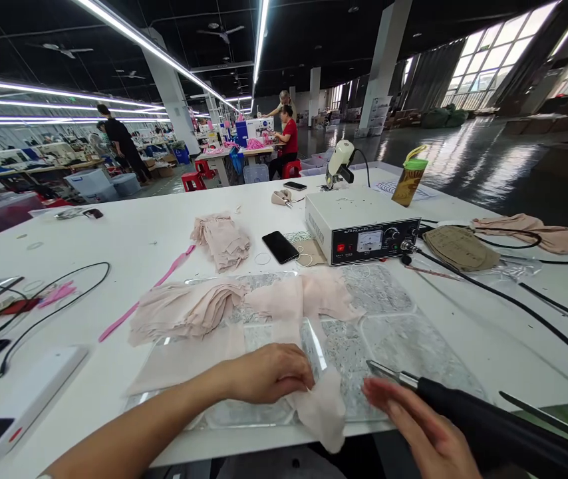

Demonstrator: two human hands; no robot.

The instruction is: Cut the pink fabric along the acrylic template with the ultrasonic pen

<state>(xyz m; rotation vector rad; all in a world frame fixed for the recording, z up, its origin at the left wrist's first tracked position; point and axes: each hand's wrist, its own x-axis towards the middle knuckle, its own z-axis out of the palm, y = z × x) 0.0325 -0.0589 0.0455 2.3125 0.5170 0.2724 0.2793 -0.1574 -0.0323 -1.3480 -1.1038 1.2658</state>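
Note:
My left hand (271, 376) reaches over a clear mat (394, 346), with fingers and thumb pinched on a pale pink cloth piece (321, 409). This piece hangs toward the table's front edge. To its right, my right hand (418, 422) is open, fingers stretched out. Just beyond that hand lies a black-handled tool (468, 406) with a pointed metal tip; whether they touch I cannot tell. More pale pink cloth (308, 299) lies flat beyond my left hand. A layered stack of the same cloth (189, 306) sits to the left.
Behind the mat stand a white control box (364, 223), a black phone (280, 247) and another cloth pile (221, 241). Black cable (503, 303) crosses the right side. A pink strip (147, 293) and a white device (39, 399) lie left. Co-workers (288, 136) are farther off.

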